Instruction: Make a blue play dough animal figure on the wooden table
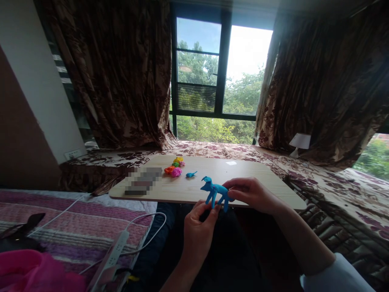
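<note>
A blue clay animal figure [215,192] with a head and legs is held up just in front of the near edge of a light wooden lap table [261,178]. My left hand [199,229] is closed, its fingers pinching the figure's front legs from below. My right hand [253,194] is closed on the figure's rear end. On the table lie a small blue clay piece [191,174] and a cluster of coloured clay lumps [175,166] in orange, yellow, green and pink.
A blurred dark object [142,181] lies on the table's left part. A white power strip [111,256] with cables rests on a striped blanket [69,229] at the left. A small white lamp [299,143] stands on the window ledge. Brown curtains flank the window.
</note>
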